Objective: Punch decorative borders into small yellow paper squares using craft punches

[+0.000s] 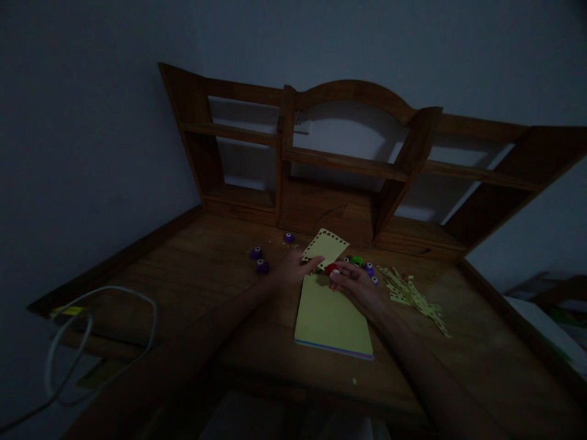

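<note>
My left hand pinches the lower edge of a small yellow paper sheet whose border is punched with holes. My right hand is closed around a red craft punch, which meets the sheet's lower right edge. Both hands hover over the top of a yellow paper pad lying flat on the wooden desk. More small punches, green and purple, sit just behind my right hand.
Three purple punches lie left of my hands. Punched yellow paper strips are scattered to the right. A wooden shelf hutch stands at the desk's back. A white cable loops over the desk's left front corner.
</note>
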A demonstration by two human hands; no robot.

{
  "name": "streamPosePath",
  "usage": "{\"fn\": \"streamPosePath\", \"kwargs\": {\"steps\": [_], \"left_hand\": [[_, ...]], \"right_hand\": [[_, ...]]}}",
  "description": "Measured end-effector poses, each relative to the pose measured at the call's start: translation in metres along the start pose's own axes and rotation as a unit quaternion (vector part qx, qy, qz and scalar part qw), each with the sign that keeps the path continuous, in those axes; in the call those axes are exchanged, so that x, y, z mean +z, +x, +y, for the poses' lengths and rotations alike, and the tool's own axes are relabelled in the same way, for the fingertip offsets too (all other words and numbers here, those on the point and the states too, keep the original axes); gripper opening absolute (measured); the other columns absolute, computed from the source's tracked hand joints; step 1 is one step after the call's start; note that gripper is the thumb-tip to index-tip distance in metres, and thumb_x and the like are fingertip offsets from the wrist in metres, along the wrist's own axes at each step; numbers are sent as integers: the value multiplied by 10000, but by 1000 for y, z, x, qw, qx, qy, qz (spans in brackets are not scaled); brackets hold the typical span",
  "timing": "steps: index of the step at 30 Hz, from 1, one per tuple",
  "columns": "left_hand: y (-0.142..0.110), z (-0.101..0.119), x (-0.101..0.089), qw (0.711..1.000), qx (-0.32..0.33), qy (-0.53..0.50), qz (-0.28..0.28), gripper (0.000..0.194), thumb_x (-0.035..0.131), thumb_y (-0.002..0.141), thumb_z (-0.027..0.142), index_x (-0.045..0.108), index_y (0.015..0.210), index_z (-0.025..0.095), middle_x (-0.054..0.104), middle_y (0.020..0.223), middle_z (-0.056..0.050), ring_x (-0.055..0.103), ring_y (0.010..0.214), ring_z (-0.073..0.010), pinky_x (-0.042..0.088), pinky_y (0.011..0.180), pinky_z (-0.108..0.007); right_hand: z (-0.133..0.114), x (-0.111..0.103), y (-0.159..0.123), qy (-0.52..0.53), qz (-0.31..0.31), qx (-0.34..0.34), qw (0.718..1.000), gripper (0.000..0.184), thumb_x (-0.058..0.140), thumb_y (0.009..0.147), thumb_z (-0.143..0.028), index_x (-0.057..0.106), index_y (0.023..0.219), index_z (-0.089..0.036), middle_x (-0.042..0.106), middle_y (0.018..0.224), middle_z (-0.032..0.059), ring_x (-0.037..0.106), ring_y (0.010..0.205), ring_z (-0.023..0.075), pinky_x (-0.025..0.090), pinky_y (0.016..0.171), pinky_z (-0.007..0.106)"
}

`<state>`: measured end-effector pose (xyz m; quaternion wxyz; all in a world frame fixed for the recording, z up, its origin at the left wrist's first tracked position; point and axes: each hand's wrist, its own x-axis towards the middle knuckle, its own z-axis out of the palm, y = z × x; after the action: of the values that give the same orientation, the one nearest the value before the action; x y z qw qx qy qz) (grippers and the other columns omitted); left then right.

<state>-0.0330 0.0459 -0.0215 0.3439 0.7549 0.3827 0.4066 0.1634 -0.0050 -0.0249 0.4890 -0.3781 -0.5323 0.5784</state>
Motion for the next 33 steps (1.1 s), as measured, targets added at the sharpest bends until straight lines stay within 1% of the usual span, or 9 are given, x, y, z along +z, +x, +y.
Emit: {"fn": "streamPosePath", "kwargs": {"steps": [5, 10, 13, 17, 21, 26, 30, 33], "left_hand": [[0, 2, -2, 999, 13, 44, -19, 405, 503, 843, 501, 646, 747, 134, 621, 626, -9, 558, 585, -134, 416, 558, -213], [1, -5, 0, 997, 31, 65, -25, 418, 495, 850, 503, 642, 744, 127, 618, 633, -8, 566, 599, -132, 424, 577, -216], [1, -6, -1, 997, 30, 57, -34, 421, 485, 857, 500, 646, 768, 121, 617, 626, -12, 570, 586, -131, 430, 571, -216], [1, -2, -3, 995, 49, 70, -43, 408, 491, 857, 489, 668, 816, 123, 646, 707, -30, 580, 649, -140, 440, 610, -218], [0, -1, -4, 995, 34, 81, -54, 433, 485, 857, 489, 661, 732, 114, 623, 646, -27, 549, 601, -130, 420, 572, -212], [-1, -2, -3, 995, 38, 71, -65, 400, 512, 841, 482, 670, 775, 120, 639, 682, -32, 551, 635, -138, 429, 602, -218], [-1, 0, -3, 995, 28, 63, -68, 392, 532, 826, 478, 662, 732, 119, 637, 665, -26, 550, 629, -138, 430, 600, -216], [-1, 0, -3, 996, 21, 52, -71, 384, 543, 819, 473, 661, 717, 122, 638, 653, -22, 557, 626, -137, 432, 597, -213]], "right_hand": [[0, 0, 0, -11, 4, 6, 1000, 279, 767, 685, -313, 684, 911, -173, 650, 763, 18, 536, 589, 106, 400, 558, 245], [6, -3, 2, -6, 4, 6, 1000, 266, 766, 692, -315, 692, 905, -174, 614, 678, -1, 505, 552, 99, 362, 526, 243], [9, -4, 3, 3, 14, 10, 1000, 261, 763, 700, -306, 692, 923, -190, 623, 698, -1, 523, 573, 104, 378, 556, 250], [10, -6, 4, 11, 19, 14, 1000, 227, 743, 722, -325, 700, 901, -191, 637, 772, 12, 512, 582, 99, 382, 547, 251], [10, -8, 5, -2, 14, 17, 1000, 224, 739, 719, -356, 703, 849, -178, 622, 721, 4, 482, 544, 93, 364, 519, 249], [10, -6, 4, -25, 3, 14, 1000, 210, 706, 758, -366, 684, 770, -158, 587, 658, -2, 483, 550, 94, 348, 523, 240], [7, -4, 3, -14, -9, 20, 1000, 204, 701, 767, -353, 668, 750, -153, 570, 630, -8, 474, 545, 91, 343, 518, 235], [6, -3, 3, -10, -7, 20, 1000, 228, 710, 755, -361, 645, 685, -154, 555, 586, -15, 467, 520, 89, 327, 501, 238]]}}
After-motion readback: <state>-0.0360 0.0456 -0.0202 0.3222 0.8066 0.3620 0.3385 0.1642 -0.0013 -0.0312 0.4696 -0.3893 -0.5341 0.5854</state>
